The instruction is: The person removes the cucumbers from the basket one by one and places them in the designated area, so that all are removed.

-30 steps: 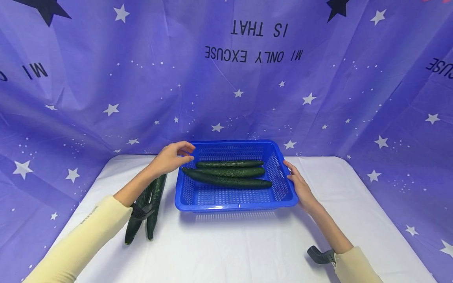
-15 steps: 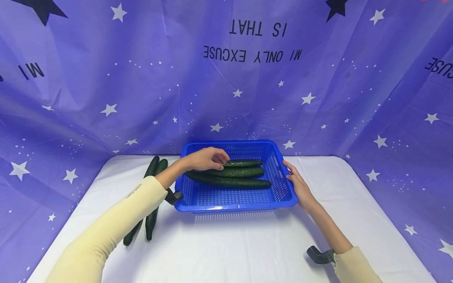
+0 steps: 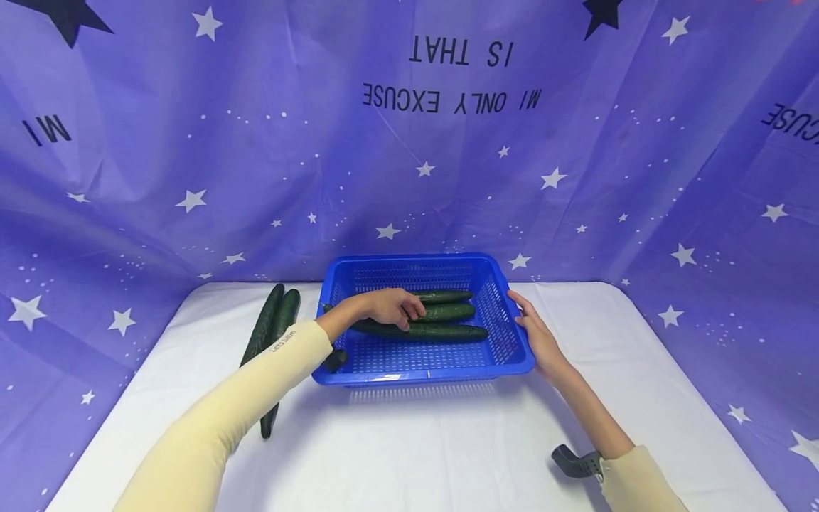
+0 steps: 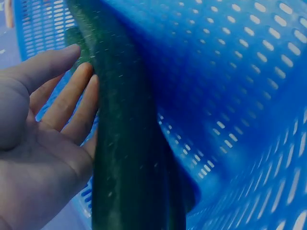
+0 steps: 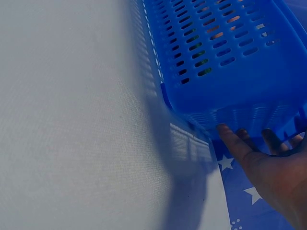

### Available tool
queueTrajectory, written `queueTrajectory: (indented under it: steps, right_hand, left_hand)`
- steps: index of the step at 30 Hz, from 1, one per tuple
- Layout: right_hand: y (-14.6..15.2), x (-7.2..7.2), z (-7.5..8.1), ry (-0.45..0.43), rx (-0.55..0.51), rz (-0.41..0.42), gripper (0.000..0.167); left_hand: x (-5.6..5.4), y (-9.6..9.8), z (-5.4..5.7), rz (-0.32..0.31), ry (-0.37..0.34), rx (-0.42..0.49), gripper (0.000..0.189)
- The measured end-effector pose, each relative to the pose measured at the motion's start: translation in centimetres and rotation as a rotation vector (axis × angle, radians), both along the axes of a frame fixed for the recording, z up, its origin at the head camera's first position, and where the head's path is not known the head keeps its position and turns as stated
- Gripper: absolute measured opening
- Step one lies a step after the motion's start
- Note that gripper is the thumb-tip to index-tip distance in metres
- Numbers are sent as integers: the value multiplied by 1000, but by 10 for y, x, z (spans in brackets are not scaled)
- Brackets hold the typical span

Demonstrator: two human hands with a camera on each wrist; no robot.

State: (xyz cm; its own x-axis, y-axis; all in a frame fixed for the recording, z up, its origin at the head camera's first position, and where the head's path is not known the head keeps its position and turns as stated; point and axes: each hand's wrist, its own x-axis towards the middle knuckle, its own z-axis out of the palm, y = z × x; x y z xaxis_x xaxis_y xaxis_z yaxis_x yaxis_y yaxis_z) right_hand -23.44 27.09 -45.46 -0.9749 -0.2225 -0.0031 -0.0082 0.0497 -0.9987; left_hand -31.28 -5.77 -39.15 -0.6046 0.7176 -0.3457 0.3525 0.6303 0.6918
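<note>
Three long dark-green cucumbers (image 3: 448, 332) lie side by side in a blue perforated basket (image 3: 409, 377). My left hand (image 3: 392, 307) hovers over their middle part inside the basket, fingers loosely bent. In the left wrist view, the fingers and thumb of that hand (image 4: 53, 110) lie beside a large cucumber (image 4: 124, 124), not wrapped round it. Whether the fingertips touch it, I cannot tell. My right hand (image 3: 544, 341) holds the basket's right end at the rim; the right wrist view shows its fingertips (image 5: 224, 130) against the blue plastic.
Two more cucumbers (image 3: 264, 323) lie together on the white tablecloth (image 3: 409, 455), left of the basket and partly behind my left sleeve (image 3: 249, 398). A purple star-patterned cloth (image 3: 409, 178) hangs behind the table and along both sides. Each wrist wears a dark camera mount (image 3: 576, 462).
My left hand has moved right and slightly nearer from the basket's left rim to over the cucumbers inside. The right hand stays at the basket's right end. The cucumbers keep their places.
</note>
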Motion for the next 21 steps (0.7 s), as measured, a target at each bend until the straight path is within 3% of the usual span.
queueTrajectory:
  steps: [21]
  right_hand:
    - [0,0,1,-4,17,-14,59]
  left_hand:
    - [7,19,-11,-72,218,-250,55]
